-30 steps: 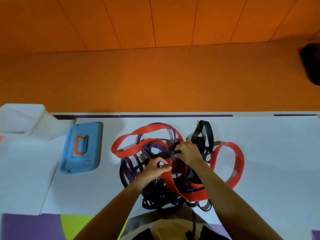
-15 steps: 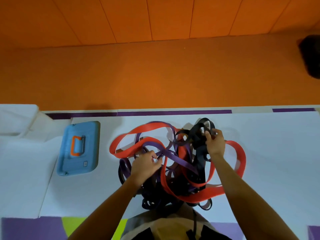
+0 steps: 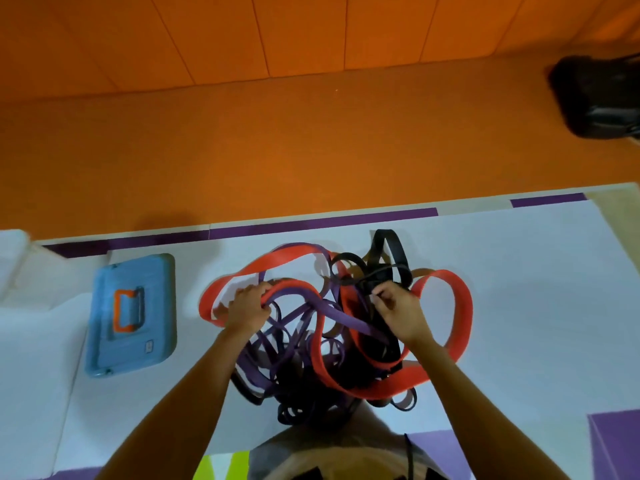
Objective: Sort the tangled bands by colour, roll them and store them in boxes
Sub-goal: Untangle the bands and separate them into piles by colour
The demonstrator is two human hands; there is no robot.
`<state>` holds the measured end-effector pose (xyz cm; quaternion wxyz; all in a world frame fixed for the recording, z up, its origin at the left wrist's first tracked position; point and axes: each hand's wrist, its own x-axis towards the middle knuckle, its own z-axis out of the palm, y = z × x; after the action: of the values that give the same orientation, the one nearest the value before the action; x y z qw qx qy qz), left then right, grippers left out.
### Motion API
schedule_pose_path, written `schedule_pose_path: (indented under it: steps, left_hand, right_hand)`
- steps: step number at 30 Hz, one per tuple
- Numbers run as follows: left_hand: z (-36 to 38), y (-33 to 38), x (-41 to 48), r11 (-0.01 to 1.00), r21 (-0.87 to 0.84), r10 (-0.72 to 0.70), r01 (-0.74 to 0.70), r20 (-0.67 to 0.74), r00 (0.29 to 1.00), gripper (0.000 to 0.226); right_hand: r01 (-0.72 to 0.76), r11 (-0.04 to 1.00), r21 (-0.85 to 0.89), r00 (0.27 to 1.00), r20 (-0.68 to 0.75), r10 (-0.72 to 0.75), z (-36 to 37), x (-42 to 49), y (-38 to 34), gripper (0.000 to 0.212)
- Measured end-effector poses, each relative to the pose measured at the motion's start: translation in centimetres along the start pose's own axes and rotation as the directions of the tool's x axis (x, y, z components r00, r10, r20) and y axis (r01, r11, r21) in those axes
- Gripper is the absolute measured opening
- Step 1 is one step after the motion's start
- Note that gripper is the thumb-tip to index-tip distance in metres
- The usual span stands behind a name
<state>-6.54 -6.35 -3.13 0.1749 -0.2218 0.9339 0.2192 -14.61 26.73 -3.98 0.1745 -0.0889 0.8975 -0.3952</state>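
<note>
Your left hand (image 3: 247, 306) grips the red band (image 3: 277, 262), your right hand (image 3: 398, 311) pinches a black band (image 3: 382, 271). Open surface (image 3: 536, 289) lies right of it, and a blue box (image 3: 156, 289) lies left.

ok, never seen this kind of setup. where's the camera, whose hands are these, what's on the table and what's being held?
There is no machine here: a person works with bare hands. The single camera sits on the person's head and looks forward and down, so both arms come in from the bottom edge. On the white surface lies a tangle of red, purple and black bands, to be sorted by colour. To its left lies a blue box with an orange handle, closed. The left hand grips strands at the tangle's left side, red and purple as far as I can tell. The right hand pinches a black band near its far side.
</note>
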Motion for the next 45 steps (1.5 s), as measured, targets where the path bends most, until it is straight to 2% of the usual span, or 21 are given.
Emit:
schedule_pose_path:
  steps: [2, 4, 6, 8, 11, 13, 15, 17, 19, 21, 23, 25, 28, 30, 32, 34, 38, 42, 45]
  left_hand:
    - [-0.5, -1.1, -1.1, 0.992, -0.115, 0.054, -0.054, -0.002, 0.999, 0.042]
    - [-1.0, -2.5, -2.7, 0.967, -0.231, 0.111, -0.109, -0.002, 0.994, 0.029]
    - [-1.7, -4.0, -4.5, 0.929, -0.339, 0.172, -0.147, 0.046, 0.984, 0.018]
    - [-2.4, -5.5, -6.2, 0.911, -0.367, 0.251, -0.187, 0.136, 0.958, 0.011]
    - [-3.4, -7.4, -7.9, 0.944, -0.189, 0.320, -0.272, 0.310, 0.895, 0.008]
    - [-3.9, -8.6, -8.4, 0.965, -0.010, 0.249, -0.262, 0.349, 0.903, 0.012]
    - [-4.2, -9.6, -8.6, 0.968, 0.137, 0.159, -0.211, 0.317, 0.935, 0.013]
    - [-4.6, -10.4, -9.0, 0.945, 0.301, 0.045, -0.128, 0.268, 0.962, 0.016]
    - [-4.7, -11.0, -9.4, 0.871, 0.489, -0.066, -0.036, 0.189, 0.980, 0.020]
    - [-4.8, -11.3, -9.7, 0.819, 0.571, -0.140, 0.056, 0.104, 0.985, 0.027]
    - [-4.6, -11.3, -9.7, 0.848, 0.514, -0.187, 0.132, 0.057, 0.981, 0.035]
    - [-4.3, -11.1, -9.7, 0.906, 0.356, -0.256, 0.230, 0.025, 0.966, 0.041]
    - [-3.6, -10.2, -9.5, 0.914, 0.159, -0.379, 0.374, 0.001, 0.925, 0.051]
    - [-3.1, -9.9, -9.3, 0.897, 0.101, -0.429, 0.430, -0.041, 0.903, 0.051]
    - [-2.7, -9.9, -8.9, 0.900, 0.032, -0.434, 0.434, -0.018, 0.901, 0.040]
    - [-2.3, -10.0, -8.6, 0.910, -0.113, -0.397, 0.398, 0.034, 0.917, 0.032]
    - [-1.5, -9.6, -8.3, 0.905, -0.288, -0.339, 0.314, -0.038, 0.940, 0.018]
    - [-1.1, -9.9, -8.2, 0.924, -0.213, -0.317, 0.317, 0.036, 0.948, 0.036]
    - [-0.7, -11.0, -8.4, 0.948, -0.228, -0.239, 0.224, -0.038, 0.970, 0.030]
  right_hand:
    - [0.036, 0.999, -0.004, 0.978, 0.207, -0.035, 0.9, -0.7, -0.3, 0.011]
    - [0.076, 0.996, -0.045, 0.939, 0.339, -0.056, 1.9, -1.5, -0.3, 0.028]
    - [0.125, 0.989, -0.074, 0.923, 0.375, -0.088, 2.5, -2.1, -0.6, 0.029]
    - [0.136, 0.989, -0.060, 0.929, 0.356, -0.106, 3.0, -2.4, -1.0, 0.024]
    - [0.046, 0.998, -0.047, 0.938, 0.346, -0.027, 3.6, -2.7, -1.6, 0.024]
    - [-0.009, 1.000, 0.000, 0.941, 0.337, 0.008, 3.9, -3.0, -1.8, 0.022]
    - [-0.108, 0.984, 0.141, 0.940, 0.338, 0.054, 4.0, -3.2, -2.1, 0.017]
    - [-0.200, 0.958, 0.207, 0.927, 0.356, 0.117, 3.9, -3.1, -2.6, 0.009]
    - [-0.246, 0.952, 0.184, 0.923, 0.345, 0.172, 3.8, -2.9, -2.8, 0.005]
    - [-0.272, 0.956, 0.110, 0.926, 0.300, 0.229, 3.7, -2.4, -2.8, 0.017]
    - [-0.230, 0.971, -0.059, 0.946, 0.222, 0.237, 3.5, -1.9, -2.5, 0.030]
    - [-0.165, 0.955, -0.245, 0.966, 0.157, 0.207, 3.5, -1.5, -2.3, 0.034]
    - [-0.127, 0.911, -0.392, 0.976, 0.114, 0.185, 3.7, -1.5, -2.7, 0.031]
    - [-0.129, 0.885, -0.447, 0.978, 0.089, 0.188, 4.2, -1.5, -3.2, 0.030]
    - [-0.159, 0.865, -0.476, 0.975, 0.065, 0.214, 4.9, -1.5, -3.7, 0.030]
    - [-0.191, 0.855, -0.483, 0.965, 0.066, 0.253, 5.6, -1.5, -4.1, 0.036]
    - [-0.244, 0.873, -0.422, 0.945, 0.100, 0.313, 6.9, -1.5, -4.3, 0.049]
    - [-0.294, 0.871, -0.393, 0.930, 0.090, 0.355, 7.6, -1.3, -4.1, 0.048]
    - [-0.290, 0.884, -0.367, 0.930, 0.112, 0.351, 8.0, -1.5, -4.0, 0.041]
